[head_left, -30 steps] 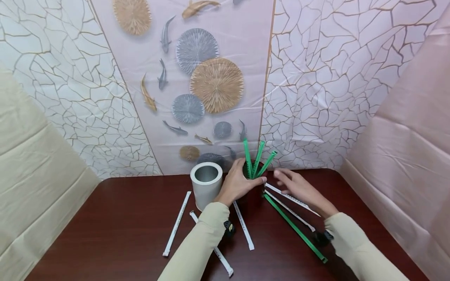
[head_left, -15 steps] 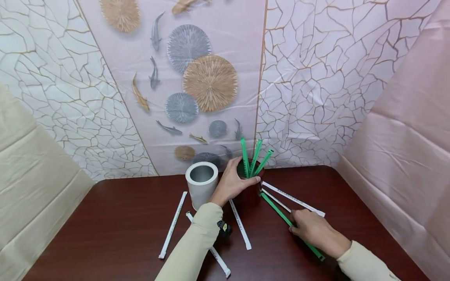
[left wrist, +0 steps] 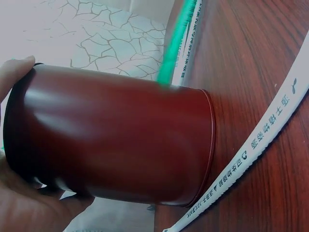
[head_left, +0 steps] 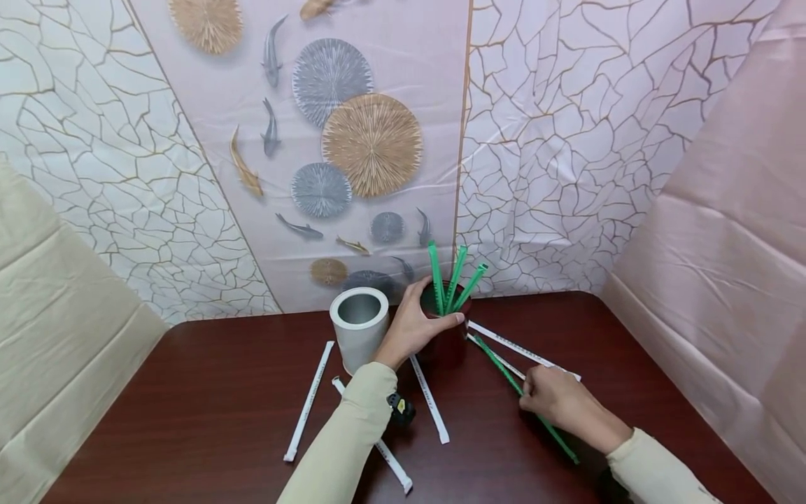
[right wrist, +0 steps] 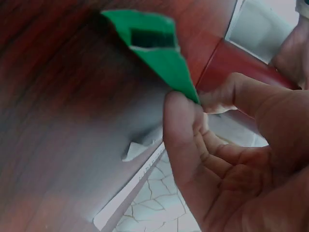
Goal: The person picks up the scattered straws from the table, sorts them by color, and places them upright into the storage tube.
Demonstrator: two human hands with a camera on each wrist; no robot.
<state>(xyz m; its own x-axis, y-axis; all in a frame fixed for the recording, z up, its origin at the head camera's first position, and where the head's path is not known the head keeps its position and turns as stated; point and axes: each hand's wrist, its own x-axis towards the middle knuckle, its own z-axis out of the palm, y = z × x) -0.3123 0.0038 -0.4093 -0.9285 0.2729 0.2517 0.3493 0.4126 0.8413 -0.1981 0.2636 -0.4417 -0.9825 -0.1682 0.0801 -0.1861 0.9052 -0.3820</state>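
Observation:
My left hand (head_left: 412, 327) grips a dark red cylindrical cup (left wrist: 116, 135) near its rim, the thumb along the near side. Upright in the cup lean three green paper-wrapped straws (head_left: 457, 276). To the right of it, my right hand (head_left: 557, 400) pinches another green wrapped straw (right wrist: 154, 43) between thumb and finger, partway along its length. That straw slants from beside the cup toward the front right. Two white wrapped straws (head_left: 504, 339) lie close by, one of them partly hidden behind the right hand.
A white cylindrical cup (head_left: 360, 336) stands left of the red one. Three more white wrapped straws (head_left: 429, 399) lie on the dark wooden table (head_left: 208, 413), one partly under the left sleeve. A patterned cloth backdrop (head_left: 535, 175) rises behind the table.
From beside the red cup, my right hand has moved down and right and taken hold of the green straw, which has shifted slightly. The left hand keeps its grip on the cup.

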